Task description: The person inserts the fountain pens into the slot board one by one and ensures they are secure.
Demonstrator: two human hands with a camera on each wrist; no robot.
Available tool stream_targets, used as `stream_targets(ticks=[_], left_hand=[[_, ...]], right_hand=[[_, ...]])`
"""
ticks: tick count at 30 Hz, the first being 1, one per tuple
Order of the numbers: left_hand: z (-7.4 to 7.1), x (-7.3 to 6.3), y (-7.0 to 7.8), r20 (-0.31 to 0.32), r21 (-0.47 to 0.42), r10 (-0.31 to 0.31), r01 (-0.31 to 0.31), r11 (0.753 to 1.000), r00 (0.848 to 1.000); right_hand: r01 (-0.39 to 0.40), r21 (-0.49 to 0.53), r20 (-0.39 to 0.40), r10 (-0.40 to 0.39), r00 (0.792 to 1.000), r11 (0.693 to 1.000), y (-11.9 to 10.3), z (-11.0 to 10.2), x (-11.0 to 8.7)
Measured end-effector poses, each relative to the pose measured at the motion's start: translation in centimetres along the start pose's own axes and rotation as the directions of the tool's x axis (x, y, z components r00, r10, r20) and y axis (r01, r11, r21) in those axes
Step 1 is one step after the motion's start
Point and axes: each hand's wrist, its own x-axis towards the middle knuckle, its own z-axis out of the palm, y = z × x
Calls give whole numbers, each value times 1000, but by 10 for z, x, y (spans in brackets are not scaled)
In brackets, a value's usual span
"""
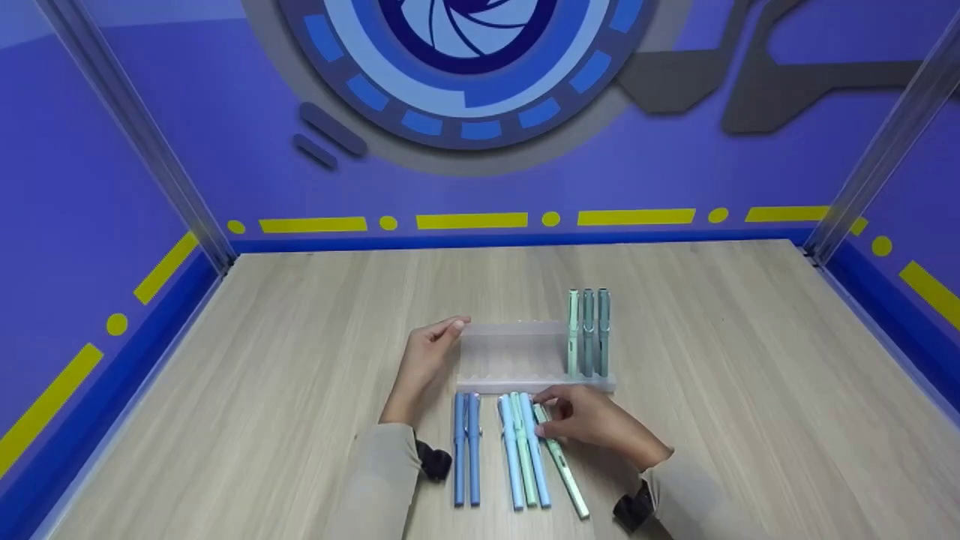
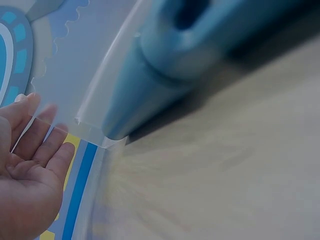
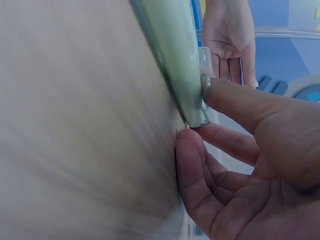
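A clear pen stand (image 1: 514, 352) stands upright on the table, with a light green pen (image 1: 573, 334) and two dark green pens (image 1: 588, 334) in its right end. My left hand (image 1: 431, 352) pinches the stand's upper left corner; in the left wrist view some of its fingers (image 2: 52, 147) lie behind the clear panel. My right hand (image 1: 589, 420) has thumb and fingers around the upper end of another light green pen (image 1: 562, 465), which lies slanted on the table. In the right wrist view the thumb (image 3: 235, 102) touches that pen by its clip.
Left of the slanted pen lie two light blue pens (image 1: 511, 457) with a green pen (image 1: 523, 454) between them. Further left are two darker blue pens (image 1: 460, 454), side by side. A blue patterned wall (image 1: 480, 187) borders the wooden table (image 1: 300, 375) at the back.
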Motion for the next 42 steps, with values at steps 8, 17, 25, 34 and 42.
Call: stream_targets(ticks=[8,17,25,34,42], left_hand=[[0,0,-1,1,5,-7,7,1000,1000],[-1,-1,0,7,-3,-2,2,1000,1000],[-1,-1,1,4,18,-23,23,1000,1000],[-1,-1,0,8,21,9,-9,1000,1000],[-1,0,0,12,16,-4,4,1000,1000]], right_hand=[[-45,-13,-8,45,999,999,1,0,0],[-21,5,0,21,1000,1000,2,-3,-1],[-9,50,37,7,999,999,4,-8,-2],[-58,73,43,55,998,996,3,-12,-2],[-95,137,29,92,995,986,-1,-20,-1]])
